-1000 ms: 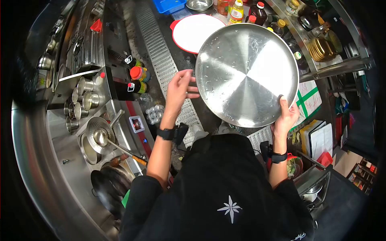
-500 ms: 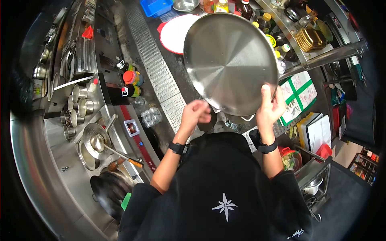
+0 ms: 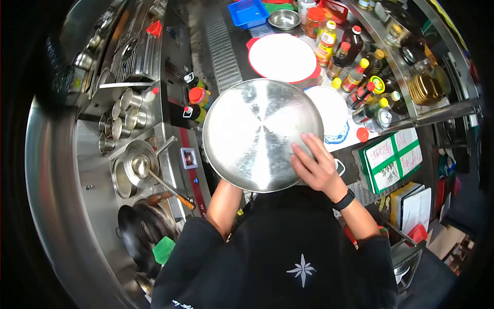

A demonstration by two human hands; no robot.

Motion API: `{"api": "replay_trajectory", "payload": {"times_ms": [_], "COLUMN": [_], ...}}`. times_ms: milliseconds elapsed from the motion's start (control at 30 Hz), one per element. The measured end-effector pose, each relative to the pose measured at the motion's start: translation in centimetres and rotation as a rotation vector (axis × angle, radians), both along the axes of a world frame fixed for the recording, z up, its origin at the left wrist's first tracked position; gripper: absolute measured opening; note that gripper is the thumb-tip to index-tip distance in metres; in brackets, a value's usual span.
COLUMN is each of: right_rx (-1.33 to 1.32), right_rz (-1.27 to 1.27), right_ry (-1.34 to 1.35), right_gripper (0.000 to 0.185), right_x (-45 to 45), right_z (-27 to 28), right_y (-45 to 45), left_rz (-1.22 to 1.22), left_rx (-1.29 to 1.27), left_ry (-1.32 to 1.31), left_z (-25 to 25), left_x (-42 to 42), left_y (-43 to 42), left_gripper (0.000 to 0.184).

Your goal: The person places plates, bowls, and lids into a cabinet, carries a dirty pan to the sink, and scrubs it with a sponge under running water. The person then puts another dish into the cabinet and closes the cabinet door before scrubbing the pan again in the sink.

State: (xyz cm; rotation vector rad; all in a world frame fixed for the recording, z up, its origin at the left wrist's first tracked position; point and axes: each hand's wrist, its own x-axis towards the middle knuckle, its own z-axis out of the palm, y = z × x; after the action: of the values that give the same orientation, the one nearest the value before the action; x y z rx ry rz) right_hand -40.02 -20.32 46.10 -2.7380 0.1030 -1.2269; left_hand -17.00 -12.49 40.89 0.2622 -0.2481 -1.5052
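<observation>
A large round steel disc (image 3: 252,139) with a shiny surface is in front of my chest; I cannot tell whether it is a lid or a shallow tray. My right hand (image 3: 319,167) lies over its right side, fingers stretched out on the top face. My left forearm (image 3: 225,203) runs under the near left edge, and the disc hides that hand and its fingers. Beyond the disc stand a white plate with a blue pattern (image 3: 332,110) and a large white platter with a red rim (image 3: 283,57).
Several sauce bottles (image 3: 355,74) crowd the counter at the back right. A blue basin (image 3: 248,13) and a steel bowl (image 3: 284,19) stand at the back. White boxes with green tape (image 3: 391,159) are on the right. On the left are a strainer with a ladle (image 3: 140,166) and dark woks (image 3: 136,234).
The disc has come down and left, lower and flatter before me. My right hand has gone from gripping its edge to lying on its face; my left hand has passed underneath.
</observation>
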Motion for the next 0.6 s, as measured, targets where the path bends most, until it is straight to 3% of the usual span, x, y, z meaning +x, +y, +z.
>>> {"api": "replay_trajectory", "payload": {"times_ms": [167, 433, 533, 600], "right_rx": [0.103, 0.034, 0.078, 0.087], "right_rz": [-0.046, -0.125, -0.197, -0.204], "right_ry": [0.025, 0.049, 0.064, 0.063], "right_gripper": [0.022, 0.027, 0.031, 0.031], "right_x": [-0.9, -3.0, -3.9, -4.5], "right_z": [-0.8, -1.2, -0.8, -1.2], "right_y": [-1.1, -2.9, -4.0, -4.6], "left_rz": [0.013, 0.008, 0.094, 0.223], "left_rx": [-0.085, -0.155, -0.047, 0.078], "left_ry": [0.1, 0.17, 0.024, -0.182], "left_z": [3.0, 7.3, 8.9, 8.0], "left_x": [0.0, -0.1, 0.6, 0.7], "left_y": [0.0, 3.0, 3.2, 3.9], "left_gripper": [0.067, 0.072, 0.074, 0.064]}}
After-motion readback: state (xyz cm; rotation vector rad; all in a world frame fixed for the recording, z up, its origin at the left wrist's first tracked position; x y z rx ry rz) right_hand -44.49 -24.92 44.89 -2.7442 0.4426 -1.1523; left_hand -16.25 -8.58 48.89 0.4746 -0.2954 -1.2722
